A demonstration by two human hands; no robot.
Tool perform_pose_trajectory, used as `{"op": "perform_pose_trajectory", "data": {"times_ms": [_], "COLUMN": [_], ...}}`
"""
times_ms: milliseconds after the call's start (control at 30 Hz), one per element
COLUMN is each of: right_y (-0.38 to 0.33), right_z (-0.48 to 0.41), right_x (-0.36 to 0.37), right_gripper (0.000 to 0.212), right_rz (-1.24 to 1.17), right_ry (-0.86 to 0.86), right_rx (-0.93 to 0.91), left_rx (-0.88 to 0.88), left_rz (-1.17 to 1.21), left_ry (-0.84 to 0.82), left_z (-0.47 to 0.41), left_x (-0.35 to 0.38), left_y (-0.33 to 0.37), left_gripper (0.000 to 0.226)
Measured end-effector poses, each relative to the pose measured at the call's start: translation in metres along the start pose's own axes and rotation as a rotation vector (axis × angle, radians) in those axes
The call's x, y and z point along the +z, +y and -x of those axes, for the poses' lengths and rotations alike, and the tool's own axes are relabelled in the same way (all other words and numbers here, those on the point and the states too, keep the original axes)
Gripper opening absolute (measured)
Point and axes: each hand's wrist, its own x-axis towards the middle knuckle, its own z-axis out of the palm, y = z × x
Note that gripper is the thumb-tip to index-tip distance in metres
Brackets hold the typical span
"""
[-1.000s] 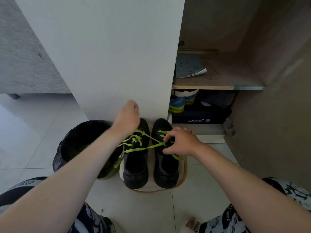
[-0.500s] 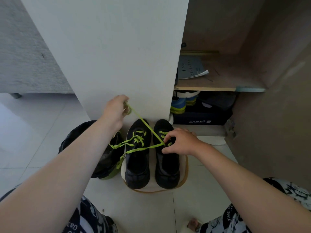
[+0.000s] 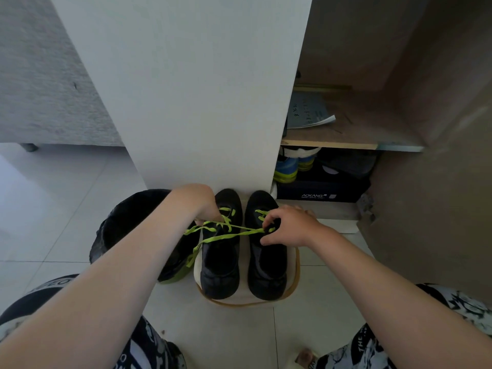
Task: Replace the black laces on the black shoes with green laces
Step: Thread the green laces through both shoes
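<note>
While the black left shoe (image 3: 221, 265) and right shoe (image 3: 267, 270) stand side by side on a round mat (image 3: 247, 302) on the floor, toes at its far edge, both hands pinch the green laces (image 3: 226, 237): the left hand (image 3: 198, 203) over the left shoe, the right hand (image 3: 290, 226) over the right. A black bin (image 3: 127, 225) touches the mat's left edge.

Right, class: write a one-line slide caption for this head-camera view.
Left hand and right hand grip green laces on black shoes beside a black bin.
</note>
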Motion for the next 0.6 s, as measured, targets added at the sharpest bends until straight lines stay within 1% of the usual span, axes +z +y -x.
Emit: {"op": "perform_pose_trajectory", "data": {"times_ms": [67,133,233,267,300,333,400,467,500,533,600], "right_y": [0.001,0.001,-0.002,-0.001,0.000,0.003,0.008,0.011,0.011,0.010,0.011], "right_z": [0.000,-0.001,-0.004,-0.005,-0.005,-0.005,-0.004,-0.002,-0.001,0.001,0.002], "right_x": [-0.001,0.000,0.001,0.000,0.000,-0.001,-0.001,0.001,0.002,0.004,0.008], "right_gripper": [0.043,0.043,0.043,0.044,0.045,0.049,0.058,0.060,0.059,0.056,0.046], "right_rz": [-0.019,-0.020,-0.023,-0.037,-0.058,-0.075,-0.102,-0.161,-0.184,-0.194,-0.187], "right_ry": [-0.005,-0.003,-0.008,-0.025,-0.056,-0.089,-0.116,-0.079,-0.058,-0.041,-0.020], "right_rx": [0.009,0.007,-0.002,-0.004,-0.008,-0.020,-0.041,-0.029,-0.010,0.011,0.045], "left_rx": [-0.001,-0.030,-0.153,-0.174,-0.176,-0.166,-0.114,-0.040,0.009,0.057,0.112], "left_rz": [-0.044,-0.106,-0.198,-0.229,-0.262,-0.299,-0.341,-0.267,-0.196,-0.135,-0.068], "left_ry": [-0.035,-0.003,0.143,0.171,0.183,0.185,0.156,0.073,0.036,0.029,0.052], "left_z": [0.001,0.000,0.002,0.004,0.004,0.003,0.003,0.000,-0.002,-0.001,0.001], "left_x": [-0.004,-0.007,-0.004,-0.002,0.002,0.006,0.012,0.014,0.014,0.013,0.008], "left_y": [-0.003,-0.006,-0.002,0.002,0.005,0.008,0.014,0.016,0.016,0.016,0.014], "left_gripper": [0.052,0.050,0.019,0.012,0.011,0.015,0.031,0.053,0.061,0.063,0.054]}}
